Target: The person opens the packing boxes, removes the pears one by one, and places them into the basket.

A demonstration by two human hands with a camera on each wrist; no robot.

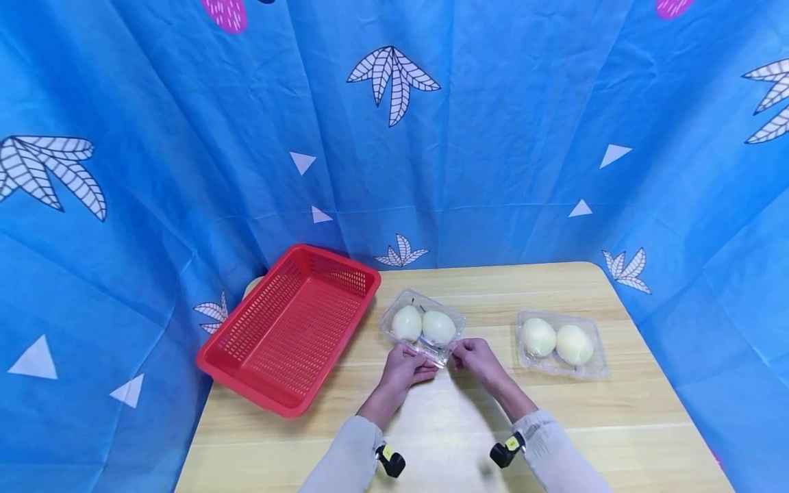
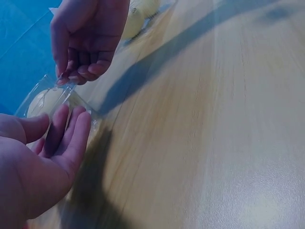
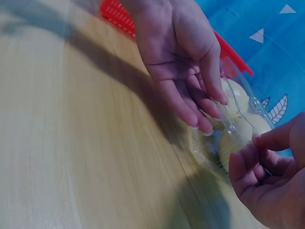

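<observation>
Here's the left hand [image 1: 407,368], thumb and fingers pinching the near rim of a clear plastic clamshell box [image 1: 440,303], and the right hand [image 1: 479,361] nips that rim's right-hand corner, fingers curled in tight! The box, two round pale-yellow fruits inside, sits near the middle of the wood-grain table's [image 1: 629,438] far edge. A red perforated plastic basket [image 1: 302,329] fills the far left corner; a second fruit-filled clear box [image 1: 596,361] lies towards the right edge.
</observation>
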